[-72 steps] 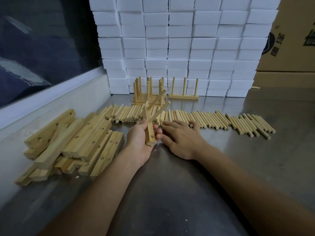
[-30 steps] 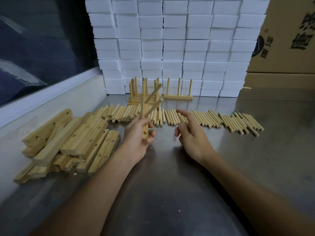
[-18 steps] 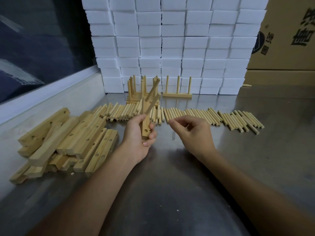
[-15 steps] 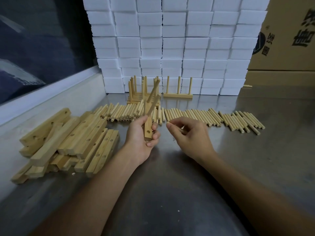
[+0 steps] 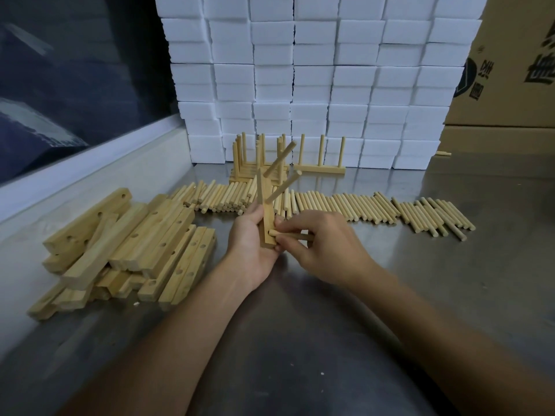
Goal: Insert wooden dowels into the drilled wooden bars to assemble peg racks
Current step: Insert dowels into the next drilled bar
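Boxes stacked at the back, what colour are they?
The boxes are white, clearest in the head view.

One head-worn view looks forward and down, close over the metal table (image 5: 450, 295).

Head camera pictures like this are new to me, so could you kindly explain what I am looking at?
There is no machine here: a person wears a camera on the head, looking down at their own two hands over a metal table. The left hand holds a drilled bar upright, with two dowels already sticking out of it. The right hand pinches a dowel at the bar's lowest hole. On the table lie a bar pile, a dowel row and finished racks before white blocks.
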